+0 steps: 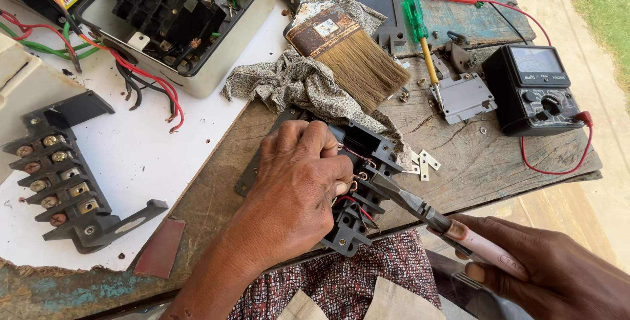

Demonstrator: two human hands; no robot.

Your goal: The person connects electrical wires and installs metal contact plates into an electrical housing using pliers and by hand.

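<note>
My left hand (298, 176) presses down on a black plastic electrical part (357, 185) with copper wire loops, at the front edge of the wooden table (472, 169). My right hand (558, 274), at the lower right, holds a pair of long-nose pliers (420, 205) by its pink handle. The plier tips touch the wire loops on the black part, just right of my left fingers.
A paint brush (348, 48) lies on a patterned cloth (295, 84). A green screwdriver (420, 31), a grey metal piece (462, 97) and a black multimeter (535, 90) with red leads sit to the right. A black terminal block (62, 176) and an open white box (177, 18) lie left.
</note>
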